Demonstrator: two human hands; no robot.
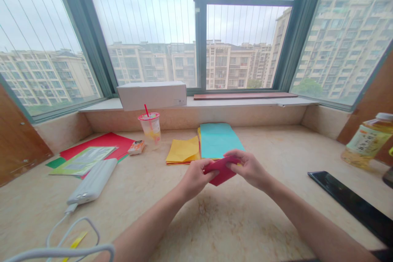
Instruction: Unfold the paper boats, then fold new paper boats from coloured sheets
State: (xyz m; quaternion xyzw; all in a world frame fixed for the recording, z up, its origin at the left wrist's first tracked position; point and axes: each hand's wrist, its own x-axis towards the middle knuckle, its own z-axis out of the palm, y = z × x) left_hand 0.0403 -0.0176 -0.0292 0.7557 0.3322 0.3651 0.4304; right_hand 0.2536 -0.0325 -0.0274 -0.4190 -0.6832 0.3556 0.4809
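Note:
A dark pink sheet of paper [221, 175], seemingly folded, is held up between both hands above the counter. My left hand [199, 176] grips its left side, thumb on the near face. On the right side, my right hand [245, 168] pinches the paper's upper edge between thumb and fingers. Just beyond the hands lies a stack of paper with a light blue sheet [219, 139] on top. Left of that stack is a smaller pile of yellow paper [183, 150], its top sheet slightly lifted.
A plastic cup with a red straw [151, 129] and a small orange-white packet [136, 147] stand left of the papers. A white power bank [93, 181] with cable lies near red sheets [118, 141]. At right are a black phone-like slab [346, 198] and a bottle [367, 141].

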